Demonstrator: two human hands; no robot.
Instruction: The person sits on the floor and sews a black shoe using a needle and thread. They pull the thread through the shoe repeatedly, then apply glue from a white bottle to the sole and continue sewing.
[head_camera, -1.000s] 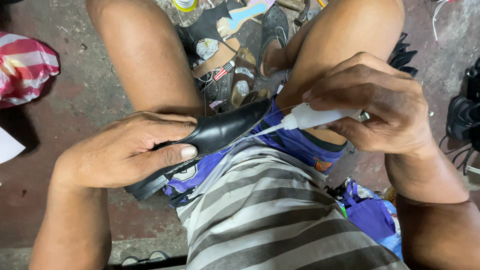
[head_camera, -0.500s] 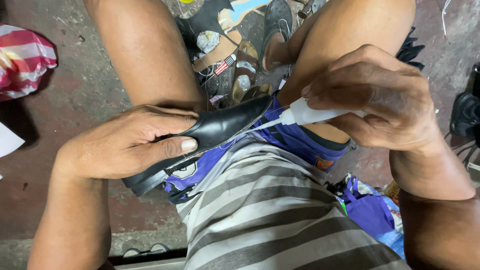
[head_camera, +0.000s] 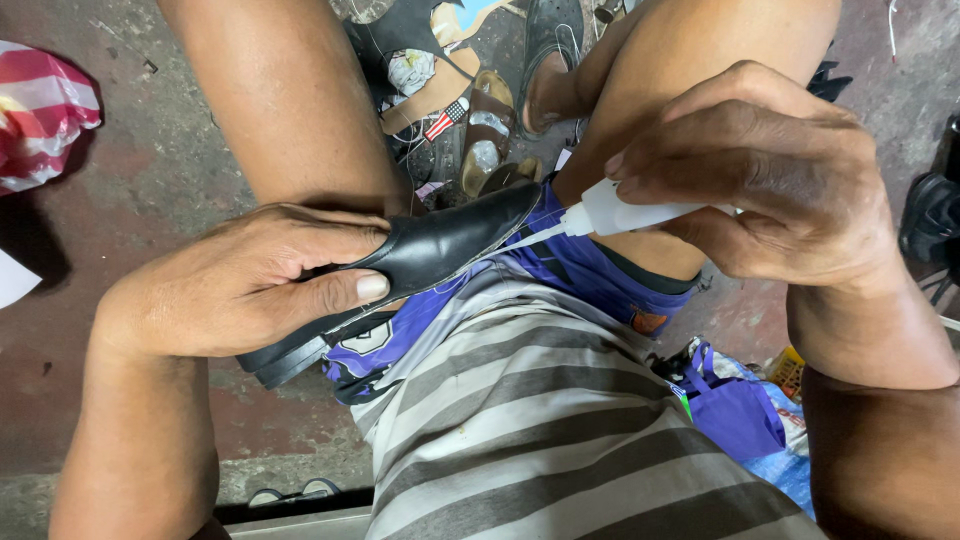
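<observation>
Black leather shoe (head_camera: 440, 250) lies across the lap, gripped by the left hand (head_camera: 250, 285) — thumb along its side. Right hand (head_camera: 760, 170) pinches a white glue tube (head_camera: 625, 212) — nozzle touching the shoe's edge.

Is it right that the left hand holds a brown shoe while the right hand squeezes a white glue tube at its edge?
Not quite: the shoe is black, not brown, as the head view shows. The rest holds: the left hand grips it, and the right hand points the white glue tube at its edge.
</observation>
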